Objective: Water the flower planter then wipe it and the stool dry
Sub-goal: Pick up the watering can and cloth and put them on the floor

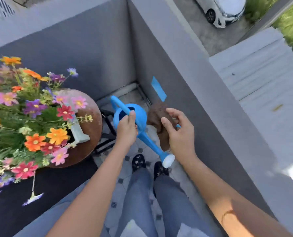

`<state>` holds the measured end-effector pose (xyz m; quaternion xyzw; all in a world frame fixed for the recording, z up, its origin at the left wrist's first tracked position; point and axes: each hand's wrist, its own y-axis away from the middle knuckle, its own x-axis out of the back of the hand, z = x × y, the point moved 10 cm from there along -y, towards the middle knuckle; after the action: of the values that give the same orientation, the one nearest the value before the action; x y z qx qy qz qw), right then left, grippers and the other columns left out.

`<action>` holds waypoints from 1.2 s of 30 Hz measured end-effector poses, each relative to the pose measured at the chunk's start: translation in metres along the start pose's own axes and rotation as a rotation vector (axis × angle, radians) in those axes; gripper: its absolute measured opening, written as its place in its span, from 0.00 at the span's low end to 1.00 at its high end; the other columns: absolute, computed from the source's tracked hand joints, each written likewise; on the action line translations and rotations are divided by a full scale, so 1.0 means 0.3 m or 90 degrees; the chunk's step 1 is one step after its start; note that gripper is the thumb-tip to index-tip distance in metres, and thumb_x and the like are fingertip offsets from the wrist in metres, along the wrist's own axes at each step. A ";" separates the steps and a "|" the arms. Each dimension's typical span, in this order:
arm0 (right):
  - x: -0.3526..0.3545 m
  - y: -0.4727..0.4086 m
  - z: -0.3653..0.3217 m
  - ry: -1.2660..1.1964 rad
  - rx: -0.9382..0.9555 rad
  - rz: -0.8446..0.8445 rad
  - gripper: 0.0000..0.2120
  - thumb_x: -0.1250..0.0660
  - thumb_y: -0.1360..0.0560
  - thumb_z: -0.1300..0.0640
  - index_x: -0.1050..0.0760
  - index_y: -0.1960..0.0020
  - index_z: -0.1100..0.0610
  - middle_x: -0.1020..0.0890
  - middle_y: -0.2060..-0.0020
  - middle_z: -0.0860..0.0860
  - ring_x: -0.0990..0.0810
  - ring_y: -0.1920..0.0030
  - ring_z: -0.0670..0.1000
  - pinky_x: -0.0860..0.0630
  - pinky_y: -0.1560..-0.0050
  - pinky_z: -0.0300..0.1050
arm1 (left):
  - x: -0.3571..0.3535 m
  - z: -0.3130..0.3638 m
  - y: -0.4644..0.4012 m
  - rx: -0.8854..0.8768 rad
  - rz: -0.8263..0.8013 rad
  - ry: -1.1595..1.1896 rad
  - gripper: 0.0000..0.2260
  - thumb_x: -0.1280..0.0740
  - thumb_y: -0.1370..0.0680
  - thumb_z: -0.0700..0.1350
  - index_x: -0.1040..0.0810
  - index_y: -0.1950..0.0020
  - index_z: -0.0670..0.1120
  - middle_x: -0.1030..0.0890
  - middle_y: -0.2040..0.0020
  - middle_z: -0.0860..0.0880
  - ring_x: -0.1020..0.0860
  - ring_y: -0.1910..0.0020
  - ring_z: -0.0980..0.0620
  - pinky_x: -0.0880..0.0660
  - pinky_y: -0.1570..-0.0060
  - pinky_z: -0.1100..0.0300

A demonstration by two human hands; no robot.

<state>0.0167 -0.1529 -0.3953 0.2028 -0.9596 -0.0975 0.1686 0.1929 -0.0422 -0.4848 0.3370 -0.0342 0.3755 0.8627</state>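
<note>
Now we see the left hand [127, 128] curled tight round the blue watering can [133, 117] handle, right hand [180, 132] pinching a brown cloth [157, 115]; the flower planter [78, 132] sits on the round stool [91, 124] at left.

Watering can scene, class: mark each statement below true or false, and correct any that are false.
1. The left hand grips the handle of the blue watering can. True.
2. The right hand holds a white sponge. False: it holds a brown cloth.
3. The flower planter stands on a round brown stool. True.
4. The watering can's spout is pouring over the flowers. False: the spout points towards the person's shoes, away from the flowers.
5. A white car is parked below. True.
</note>
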 end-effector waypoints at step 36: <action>-0.677 -0.580 1.592 -0.314 -0.490 -0.305 0.15 0.38 0.20 0.65 0.25 0.36 0.70 0.17 0.51 0.62 0.16 0.60 0.54 0.18 0.60 0.44 | -0.482 -0.942 -1.030 0.019 -0.234 0.083 0.29 0.35 0.33 0.39 0.27 0.31 0.47 0.25 0.34 0.52 0.26 0.38 0.57 0.29 0.40 0.64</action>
<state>0.0801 -0.1669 -0.9390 0.3112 -0.7919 -0.5247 -0.0277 0.2418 -0.1127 -0.9194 0.3254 0.0899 0.2332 0.9120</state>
